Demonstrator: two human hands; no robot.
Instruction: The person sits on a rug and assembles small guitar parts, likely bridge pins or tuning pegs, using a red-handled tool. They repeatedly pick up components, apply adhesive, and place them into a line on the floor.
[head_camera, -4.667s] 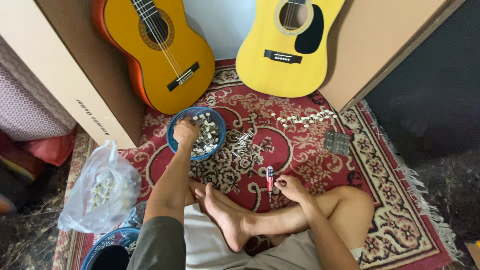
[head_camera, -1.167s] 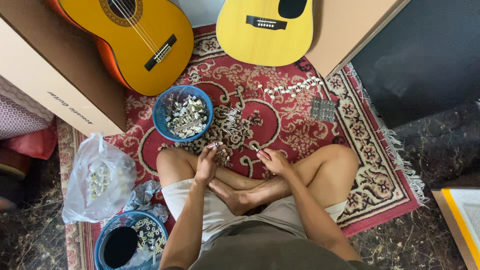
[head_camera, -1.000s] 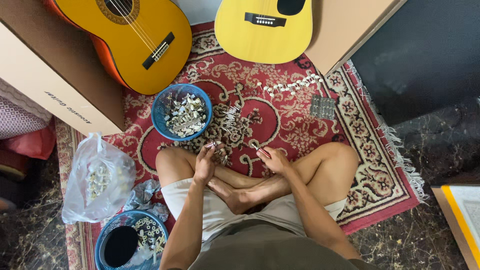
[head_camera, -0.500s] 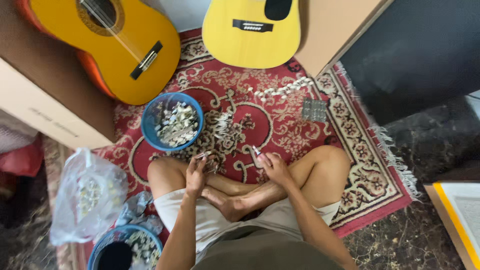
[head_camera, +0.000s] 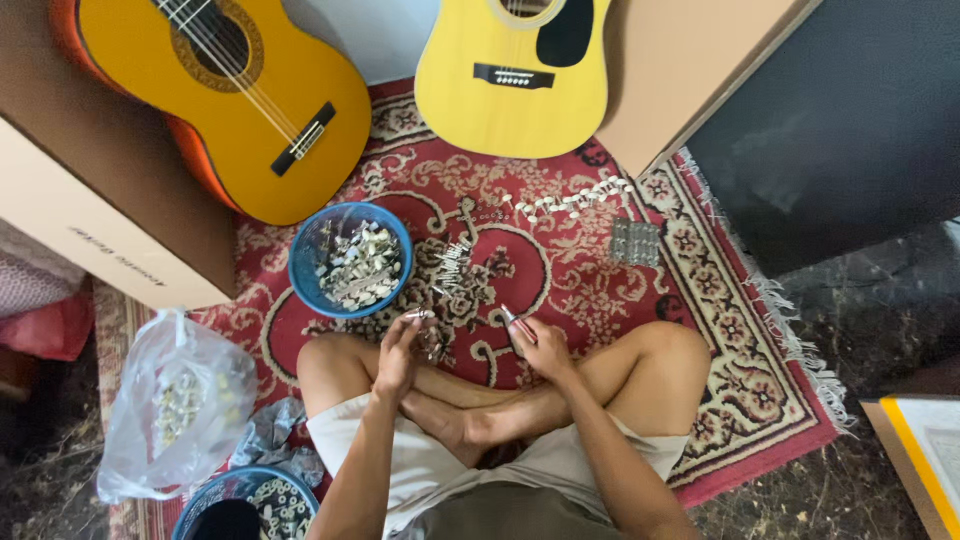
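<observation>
Cross-legged on the red patterned rug (head_camera: 560, 270), your left hand (head_camera: 398, 352) pinches a small metal part (head_camera: 418, 315) near the blue bowl (head_camera: 305, 262), your right hand (head_camera: 540, 345) gripping a red-handled tool (head_camera: 514, 318) ready beside it.

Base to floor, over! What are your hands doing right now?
Left hand pinching a small metal part. Right hand holding a red-handled tool. Blue bowl of parts just ahead on the red rug. Nothing between, over.
</observation>
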